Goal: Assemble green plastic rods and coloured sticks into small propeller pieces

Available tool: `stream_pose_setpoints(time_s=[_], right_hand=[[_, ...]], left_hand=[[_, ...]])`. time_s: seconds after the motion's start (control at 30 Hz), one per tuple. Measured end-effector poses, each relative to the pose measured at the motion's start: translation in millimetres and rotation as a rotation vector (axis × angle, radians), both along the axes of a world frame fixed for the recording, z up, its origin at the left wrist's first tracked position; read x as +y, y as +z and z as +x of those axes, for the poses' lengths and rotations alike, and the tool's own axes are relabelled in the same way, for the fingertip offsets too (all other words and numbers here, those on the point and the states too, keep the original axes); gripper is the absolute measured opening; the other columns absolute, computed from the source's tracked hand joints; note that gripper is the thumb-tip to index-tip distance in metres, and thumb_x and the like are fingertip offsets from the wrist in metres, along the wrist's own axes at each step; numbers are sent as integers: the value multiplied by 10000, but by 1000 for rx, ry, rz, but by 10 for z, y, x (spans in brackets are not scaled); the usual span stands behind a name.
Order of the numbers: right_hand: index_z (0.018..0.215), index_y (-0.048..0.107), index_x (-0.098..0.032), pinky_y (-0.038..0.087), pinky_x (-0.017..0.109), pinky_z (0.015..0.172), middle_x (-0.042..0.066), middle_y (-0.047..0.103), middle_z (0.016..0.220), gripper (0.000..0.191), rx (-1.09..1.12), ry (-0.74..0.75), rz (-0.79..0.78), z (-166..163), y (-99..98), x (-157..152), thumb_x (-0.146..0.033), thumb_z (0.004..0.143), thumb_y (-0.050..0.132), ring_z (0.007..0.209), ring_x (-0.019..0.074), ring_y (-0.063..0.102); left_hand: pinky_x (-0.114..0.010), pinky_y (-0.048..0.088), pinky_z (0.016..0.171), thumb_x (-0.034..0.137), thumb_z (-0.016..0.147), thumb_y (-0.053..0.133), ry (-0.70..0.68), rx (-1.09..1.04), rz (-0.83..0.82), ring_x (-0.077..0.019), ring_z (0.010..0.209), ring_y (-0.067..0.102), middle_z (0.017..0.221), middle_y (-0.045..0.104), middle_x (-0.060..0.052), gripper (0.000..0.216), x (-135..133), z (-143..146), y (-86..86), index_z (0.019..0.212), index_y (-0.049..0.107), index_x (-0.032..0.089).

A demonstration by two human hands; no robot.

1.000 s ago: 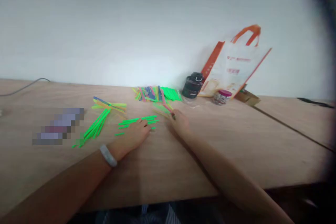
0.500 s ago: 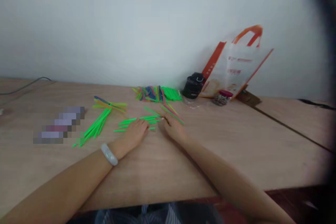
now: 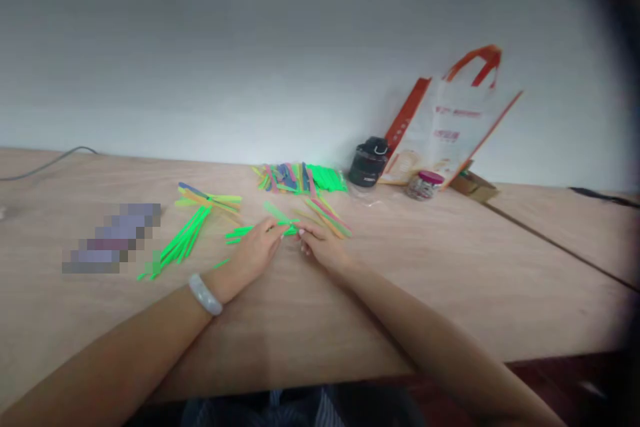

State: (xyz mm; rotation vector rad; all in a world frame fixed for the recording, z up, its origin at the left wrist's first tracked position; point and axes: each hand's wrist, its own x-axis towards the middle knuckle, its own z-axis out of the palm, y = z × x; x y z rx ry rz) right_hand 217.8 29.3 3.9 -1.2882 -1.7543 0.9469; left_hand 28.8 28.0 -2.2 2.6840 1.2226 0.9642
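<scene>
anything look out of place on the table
One short green stick lies apart by the left hand, away from the other green sticks, so it looks stray. The orange-handled tote bag also leans tilted against the wall.

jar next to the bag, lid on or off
On: the clear jar has its pink lid sitting on top.

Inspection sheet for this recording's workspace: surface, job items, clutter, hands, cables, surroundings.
surface: two wooden tables, seam at right.
job items: green sticks at the hands; green stick bundle; mixed coloured sticks; coloured stick pile at back.
clutter: black flask, pink-lidded jar, leaning orange-trimmed tote bag, cardboard box, pixelated object.
hands: left hand, wearing pale bangle, and right hand meet at the sticks; grip unclear.
cables: grey cable back left; black cable far right.
surroundings: plain white wall.
</scene>
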Motion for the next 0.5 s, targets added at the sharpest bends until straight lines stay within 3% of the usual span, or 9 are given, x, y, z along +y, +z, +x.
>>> stream_pose_setpoints(time_s=[0.23, 0.5], right_hand=[[1092, 631, -205, 453, 235, 545, 6, 619, 762, 310, 135, 46, -95, -30, -15, -33, -277, 858, 441, 549, 100, 519], [1180, 618, -251, 476, 241, 596, -4, 626, 747, 366, 35, 75, -80, -59, 2, -75, -241, 864, 436, 578, 105, 536]], left_hand=[[-299, 478, 764, 171, 931, 384, 56, 54, -3, -169, 838, 534, 917, 551, -58, 277, -50, 4, 65, 1079, 619, 179], [-288, 470, 740, 167, 937, 368, 118, 119, 28, -172, 831, 537, 906, 550, -64, 300, -64, -11, 53, 1088, 627, 174]])
